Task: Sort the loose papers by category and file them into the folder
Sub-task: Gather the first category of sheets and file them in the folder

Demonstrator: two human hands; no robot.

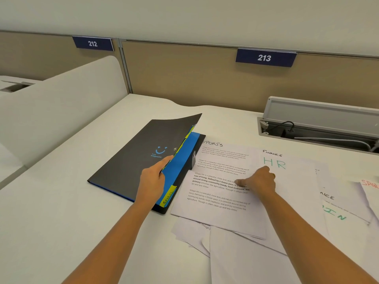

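Left hand (152, 179): grip clamped on the folder (131, 158) cover edge, holding it part-open on the table (61, 222). Right hand (260, 181) rests on the SPORTS sheet (221, 193) just right of the folder; can't tell if it pinches. Risks: the cover could slip shut, and sliding the sheet may drag the pile (246, 263) beneath. Most tabs (169, 195) are hidden, and the papers farthest right of the folder are cut off.

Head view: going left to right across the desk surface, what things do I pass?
White curved divider panel → black folder with blue smiley face → white printed sheet headed SPORTS → white sheet marked HR in green → white sheet with red lettering at the right edge.
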